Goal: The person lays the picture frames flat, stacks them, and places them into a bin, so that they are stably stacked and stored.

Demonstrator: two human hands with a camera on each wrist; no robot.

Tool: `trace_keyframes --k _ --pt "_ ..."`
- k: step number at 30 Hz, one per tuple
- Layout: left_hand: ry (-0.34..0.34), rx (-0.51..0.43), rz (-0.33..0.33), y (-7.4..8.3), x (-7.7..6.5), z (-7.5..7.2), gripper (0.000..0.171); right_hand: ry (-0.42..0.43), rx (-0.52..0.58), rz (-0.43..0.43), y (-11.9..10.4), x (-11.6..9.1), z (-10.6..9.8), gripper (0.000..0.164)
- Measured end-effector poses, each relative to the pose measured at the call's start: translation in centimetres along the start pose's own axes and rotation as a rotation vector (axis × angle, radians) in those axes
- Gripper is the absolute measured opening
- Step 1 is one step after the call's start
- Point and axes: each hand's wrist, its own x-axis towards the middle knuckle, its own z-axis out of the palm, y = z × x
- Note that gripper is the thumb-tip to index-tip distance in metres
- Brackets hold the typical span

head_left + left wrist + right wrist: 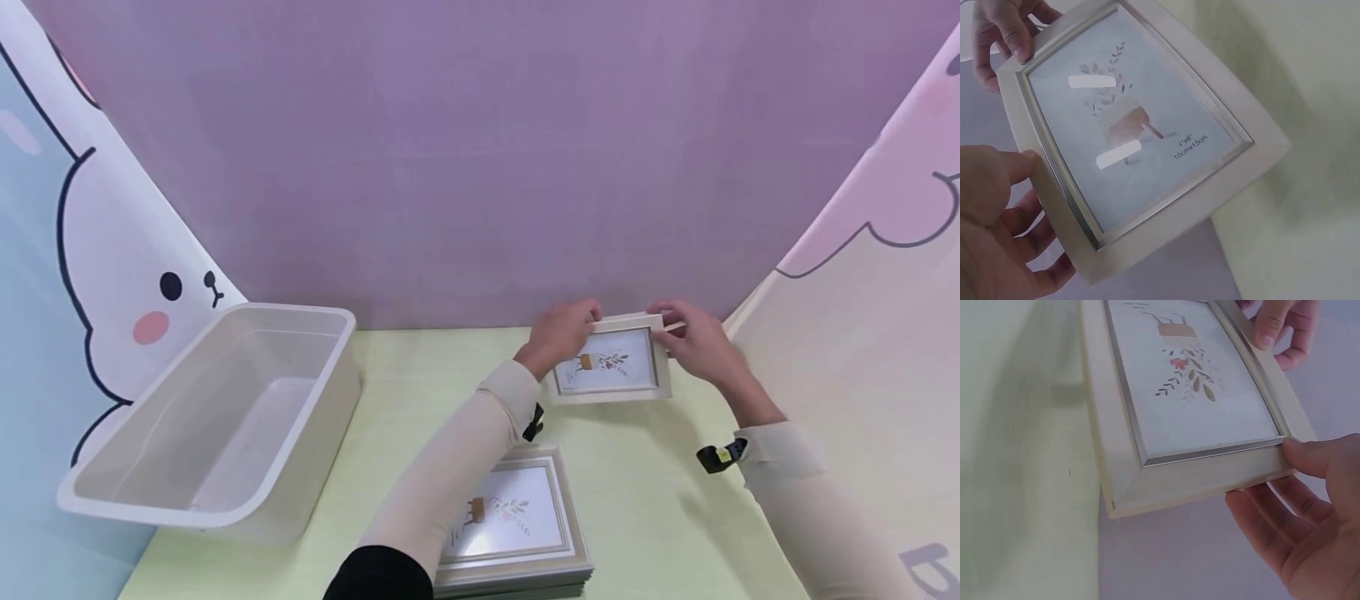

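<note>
A cream picture frame [611, 398] with a silver inner edge is held up above the far part of the table, tilted. Behind its glass is a print of a potted plant [1188, 372], lying sideways in the head view; "4"x6" 10cmx15cm" is legible in the left wrist view. My left hand [564, 335] pinches the frame's far edge near its left corner, thumb on the front and fingers behind. At the far right corner my right hand [699, 346] grips it the same way, thumb [1310, 456] on the front border. The frame's back is hidden.
Nearer to me, a stack of several similar picture frames [573, 542] lies on the pale yellow table [420, 367], partly covered by my left sleeve. A white plastic tub [341, 400] stands on the left. A purple backdrop [480, 167] rises behind the table, with cartoon-printed panels on both sides.
</note>
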Motion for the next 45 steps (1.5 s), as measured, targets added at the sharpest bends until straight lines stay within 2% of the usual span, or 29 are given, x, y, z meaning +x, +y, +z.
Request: trace_keyframes --k 6,11,17,25,32,39,42,45 --pt "0.039 0.044 0.057 -1.3 -0.8 -1.2 0.021 0.074 0.070 -0.030 0.2 0.2 2.2 0.037" --pt "0.052 0.079 0.048 -2.2 -1.6 -2.1 0.020 0.123 0.155 -0.055 0.1 0.5 4.1 0.037" --pt "0.044 0.130 0.029 -3.3 -2.4 -3.4 0.021 0.163 0.221 -0.025 -0.8 0.6 6.3 0.038" --pt "0.023 0.109 0.018 -4.7 -3.5 -5.2 0.017 0.171 0.319 -0.032 -1.5 1.4 8.3 0.039" --pt "-0.003 0.124 0.028 -6.7 -4.9 -6.5 0.020 0.162 0.357 -0.030 -2.1 1.5 9.1 0.038" --pt "-0.020 0.021 -0.006 -9.3 -6.4 -8.4 0.026 0.154 0.391 -0.033 -2.5 1.4 9.7 0.037" --pt "-0.014 -0.058 -0.032 -10.5 -7.0 -8.8 0.028 0.170 0.386 -0.038 -2.2 1.4 9.8 0.036" --pt "-0.011 -0.181 -0.057 -11.8 -7.6 -9.1 0.028 0.176 0.390 -0.049 -2.1 1.4 9.9 0.036"
